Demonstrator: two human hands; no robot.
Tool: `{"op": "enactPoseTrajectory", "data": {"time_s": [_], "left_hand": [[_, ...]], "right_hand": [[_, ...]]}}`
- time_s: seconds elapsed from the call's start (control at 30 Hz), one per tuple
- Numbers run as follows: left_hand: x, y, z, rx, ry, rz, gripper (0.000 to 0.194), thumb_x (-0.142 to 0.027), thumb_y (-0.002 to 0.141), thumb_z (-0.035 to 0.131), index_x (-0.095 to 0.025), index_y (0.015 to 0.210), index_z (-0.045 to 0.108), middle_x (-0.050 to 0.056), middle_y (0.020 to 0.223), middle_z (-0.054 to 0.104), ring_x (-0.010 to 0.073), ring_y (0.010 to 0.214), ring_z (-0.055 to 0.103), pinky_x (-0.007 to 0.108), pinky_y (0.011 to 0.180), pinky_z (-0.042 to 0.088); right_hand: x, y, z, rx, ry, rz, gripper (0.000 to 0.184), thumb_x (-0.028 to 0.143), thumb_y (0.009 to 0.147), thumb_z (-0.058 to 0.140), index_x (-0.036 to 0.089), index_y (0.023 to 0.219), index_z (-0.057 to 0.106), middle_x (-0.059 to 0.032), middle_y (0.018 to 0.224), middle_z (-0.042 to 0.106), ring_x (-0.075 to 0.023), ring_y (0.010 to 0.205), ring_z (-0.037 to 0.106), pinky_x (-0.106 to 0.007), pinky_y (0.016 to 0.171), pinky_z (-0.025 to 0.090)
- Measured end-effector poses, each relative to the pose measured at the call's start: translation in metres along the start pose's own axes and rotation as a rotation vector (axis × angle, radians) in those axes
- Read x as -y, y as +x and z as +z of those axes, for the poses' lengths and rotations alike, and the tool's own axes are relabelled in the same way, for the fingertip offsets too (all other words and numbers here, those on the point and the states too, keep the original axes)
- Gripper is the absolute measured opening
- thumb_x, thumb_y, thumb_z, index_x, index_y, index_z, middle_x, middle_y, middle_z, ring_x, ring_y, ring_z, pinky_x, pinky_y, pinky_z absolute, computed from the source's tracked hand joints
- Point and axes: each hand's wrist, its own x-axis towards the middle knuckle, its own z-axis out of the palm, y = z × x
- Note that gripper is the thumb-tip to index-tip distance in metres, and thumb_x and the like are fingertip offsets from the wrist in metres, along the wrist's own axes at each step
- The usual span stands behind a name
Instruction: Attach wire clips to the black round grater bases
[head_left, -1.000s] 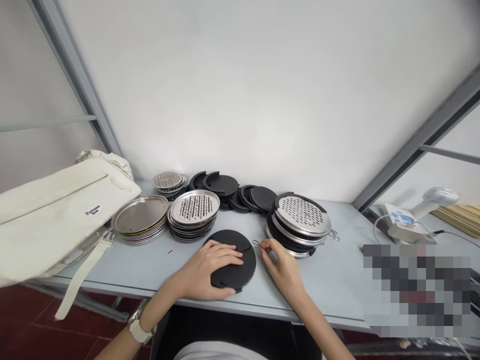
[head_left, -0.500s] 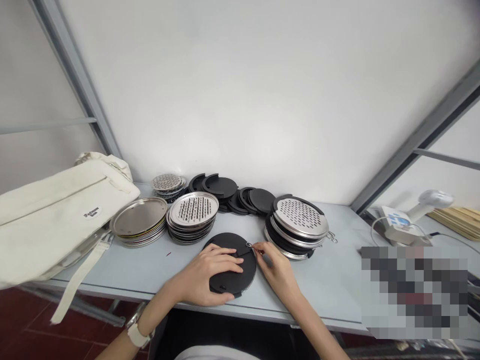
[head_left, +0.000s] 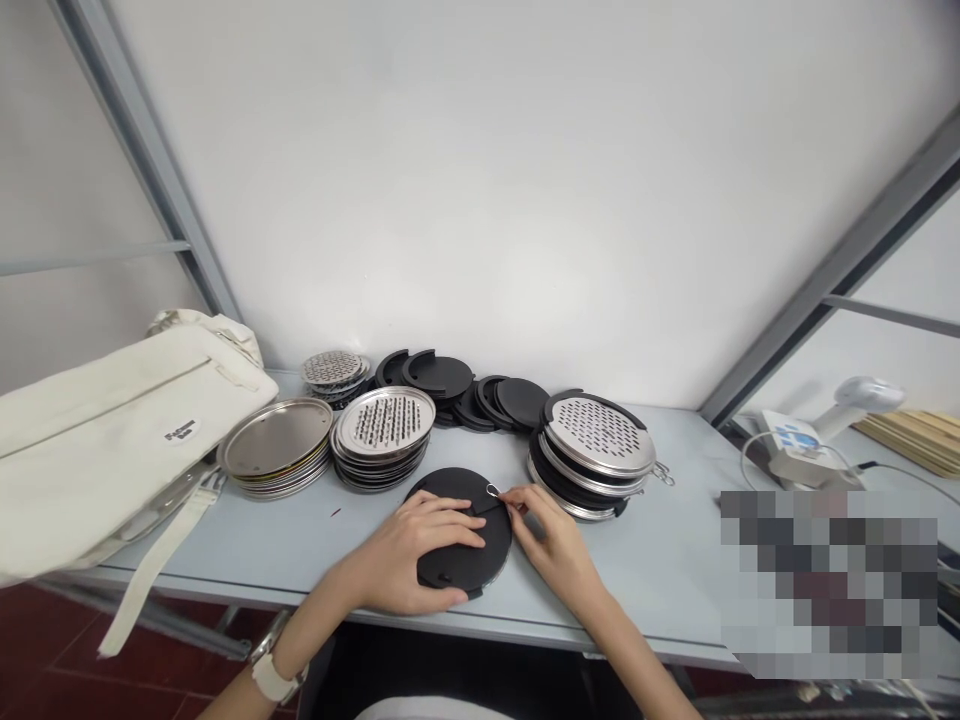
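Observation:
Before me on the table lies a round black disc (head_left: 469,570), flat, with a raised part near its middle. My left hand (head_left: 420,545) rests over its left side, fingers stretched out and spread on top, thumb by the near edge. At the far right rim, my right hand (head_left: 551,535) pinches a small metal wire loop (head_left: 493,491) between thumb and fingertips. The loop's rounded end shows over the disc; its other end is hidden by the fingers. Right of that hand stands a stack of perforated metal plates with black holders (head_left: 600,437), wire loops (head_left: 663,474) sticking out at its side.
Left are stacks of plain metal plates (head_left: 277,437), grater plates (head_left: 386,420) and smaller perforated plates (head_left: 332,367). Black round holders (head_left: 442,375) lie along the wall. A cream bag (head_left: 112,430) covers the left end. A white handheld device (head_left: 862,400) stands right, near a blurred patch.
My right hand has shifted slightly left with the wire loop, whose rounded end now lies a little farther over the disc. My left hand stays in place.

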Motion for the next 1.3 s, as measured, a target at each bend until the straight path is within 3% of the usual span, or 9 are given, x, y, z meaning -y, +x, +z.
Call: {"op": "enactPoseTrajectory", "data": {"time_s": [0.23, 0.67, 0.9, 1.3], "left_hand": [[0.0003, 0.0002, 0.0003, -0.004, -0.008, 0.003, 0.054, -0.036, 0.072, 0.071, -0.030, 0.123, 0.058, 0.003, 0.133, 0.058, 0.0279, 0.128, 0.047, 0.043, 0.109, 0.029], [-0.0013, 0.0016, 0.0007, 0.002, 0.011, -0.013, 0.056, -0.036, 0.071, 0.072, -0.031, 0.124, 0.057, 0.001, 0.134, 0.056, 0.0274, 0.128, 0.045, 0.043, 0.108, 0.030], [-0.0014, 0.0019, 0.0011, 0.002, 0.019, -0.015, 0.056, -0.034, 0.071, 0.072, -0.031, 0.124, 0.057, 0.000, 0.135, 0.056, 0.0277, 0.128, 0.045, 0.042, 0.108, 0.029], [-0.0025, 0.0026, 0.0015, 0.006, 0.045, -0.026, 0.055, -0.035, 0.071, 0.071, -0.033, 0.124, 0.056, -0.003, 0.135, 0.055, 0.0255, 0.128, 0.044, 0.040, 0.109, 0.028]], "right_hand": [[-0.0036, 0.0002, 0.0008, -0.059, -0.017, 0.011, 0.022, 0.019, 0.093, 0.045, 0.020, 0.111, 0.057, -0.0064, 0.089, 0.061, -0.0191, 0.081, 0.061, -0.032, 0.075, 0.053], [-0.0010, -0.0006, -0.0010, 0.051, -0.017, 0.072, 0.035, 0.017, 0.091, 0.042, 0.018, 0.122, 0.059, -0.0042, 0.082, 0.051, -0.0182, 0.074, 0.056, -0.032, 0.071, 0.051], [-0.0032, -0.0003, 0.0009, 0.032, -0.040, 0.106, 0.034, 0.022, 0.094, 0.041, 0.017, 0.120, 0.062, -0.0042, 0.079, 0.052, -0.0175, 0.067, 0.056, -0.030, 0.063, 0.050], [-0.0085, -0.0018, 0.0043, 0.043, -0.058, 0.078, 0.041, 0.022, 0.097, 0.038, 0.016, 0.134, 0.053, -0.0055, 0.083, 0.051, -0.0165, 0.069, 0.055, -0.029, 0.067, 0.051]]}}
